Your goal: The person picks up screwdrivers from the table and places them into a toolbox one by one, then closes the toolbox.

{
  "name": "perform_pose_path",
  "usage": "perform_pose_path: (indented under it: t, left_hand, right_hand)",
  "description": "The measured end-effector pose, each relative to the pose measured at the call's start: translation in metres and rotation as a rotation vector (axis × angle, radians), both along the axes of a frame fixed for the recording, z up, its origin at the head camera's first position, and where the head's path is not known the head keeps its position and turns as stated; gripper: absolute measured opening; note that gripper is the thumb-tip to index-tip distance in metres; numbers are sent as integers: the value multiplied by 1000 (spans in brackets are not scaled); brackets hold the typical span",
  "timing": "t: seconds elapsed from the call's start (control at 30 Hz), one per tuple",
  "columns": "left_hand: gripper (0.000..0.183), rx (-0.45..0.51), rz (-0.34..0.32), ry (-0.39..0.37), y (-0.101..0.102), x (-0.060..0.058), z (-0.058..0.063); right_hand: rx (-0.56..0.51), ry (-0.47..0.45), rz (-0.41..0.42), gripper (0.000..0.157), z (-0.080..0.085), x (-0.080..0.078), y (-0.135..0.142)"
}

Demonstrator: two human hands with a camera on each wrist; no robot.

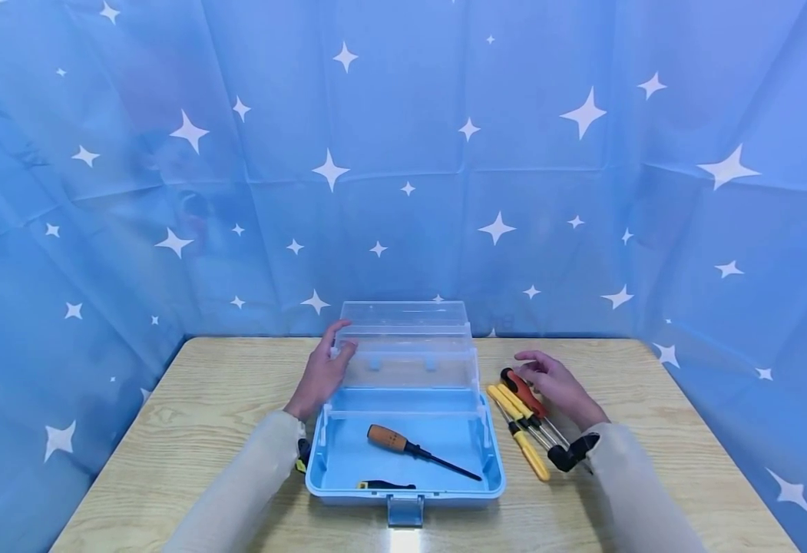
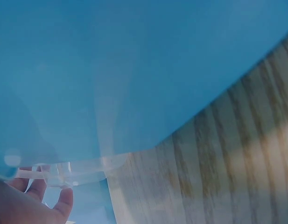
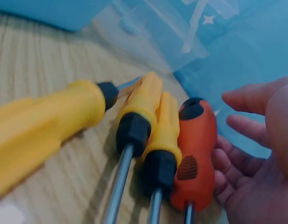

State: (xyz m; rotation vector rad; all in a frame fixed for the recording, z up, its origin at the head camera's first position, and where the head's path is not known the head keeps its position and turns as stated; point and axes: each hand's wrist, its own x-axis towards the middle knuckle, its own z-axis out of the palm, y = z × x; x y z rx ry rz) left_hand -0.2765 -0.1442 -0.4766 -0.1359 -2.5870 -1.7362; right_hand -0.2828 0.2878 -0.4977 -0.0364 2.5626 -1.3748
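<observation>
A light-blue toolbox (image 1: 315, 478) stands with its clear lid (image 1: 403, 369) raised. My left hand (image 1: 322, 378) holds the lid's left edge, thumb in front and fingers behind; in the left wrist view the fingers (image 2: 36, 189) show round the clear plastic. Inside the box lie a screwdriver (image 1: 388, 438) with a brown handle and a small black-and-yellow tool (image 1: 385, 485). To the right, my right hand (image 1: 560, 390) hovers over a red-and-black screwdriver (image 3: 197, 154), fingers loosely bent beside its handle. Several yellow-handled screwdrivers (image 3: 50, 130) lie next to it.
The toolbox and loose screwdrivers rest on a wood-grain table (image 1: 237, 384). A blue curtain (image 1: 403, 138) with white stars hangs behind and on both sides. The box's front latch (image 1: 405, 510) hangs down. A black-and-yellow object (image 1: 302, 461) shows partly by my left cuff.
</observation>
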Motion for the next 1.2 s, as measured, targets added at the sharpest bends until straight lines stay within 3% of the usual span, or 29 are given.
perform_pose_path:
  t: [0.4, 0.77, 1.2]
  left_hand:
    - [46, -1, -2, -11, 1, 1, 1]
    - [52, -1, 6, -12, -1, 3, 2]
    - [56, 10, -7, -15, 0, 4, 1]
  right_hand:
    - [27, 49, 11, 56, -16, 4, 7]
    - [9, 51, 36, 63, -17, 6, 6]
    - [-25, 49, 28, 58, -16, 8, 5]
